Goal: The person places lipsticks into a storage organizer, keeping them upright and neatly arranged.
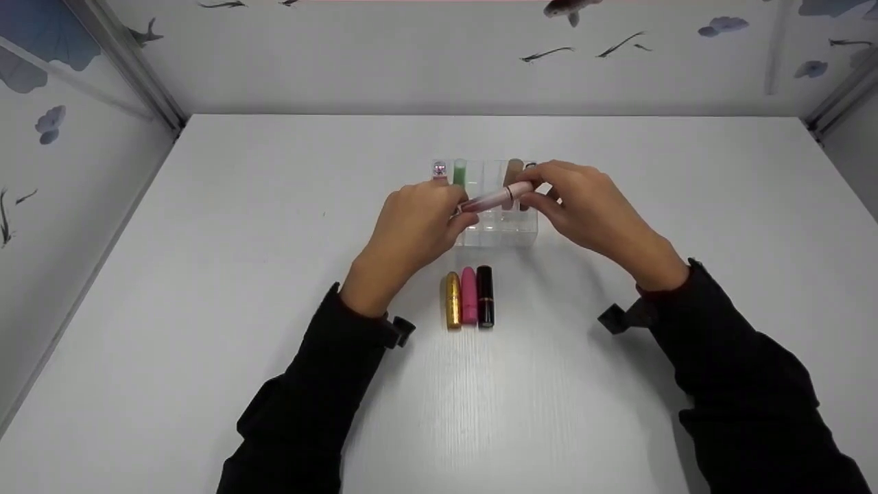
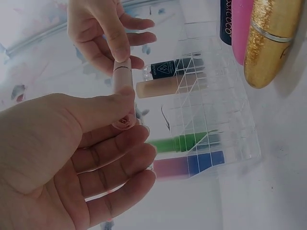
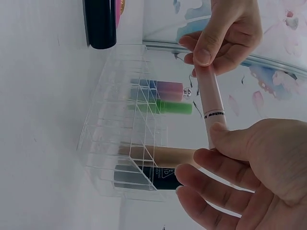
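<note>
L grip [image 1: 420,218], R grip [image 1: 588,204] each pinching pink tube [image 1: 495,199], wht grained tbl [image 1: 206,261], bk wall [image 1: 411,62] w/ fish print [image 1: 568,7]

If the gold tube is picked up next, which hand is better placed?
Probably the left hand: in the head view it is nearer to the gold tube, the leftmost in its row. The right hand is farther off. Both pinch the pale pink tube, so the left should let go first.

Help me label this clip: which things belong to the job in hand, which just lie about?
Job in hand, seemingly:
pale pink tube, held by left hand and right hand
clear organizer
four tubes inside

Lying about, though perhaps related:
gold tube
bright pink tube
black tube
</note>
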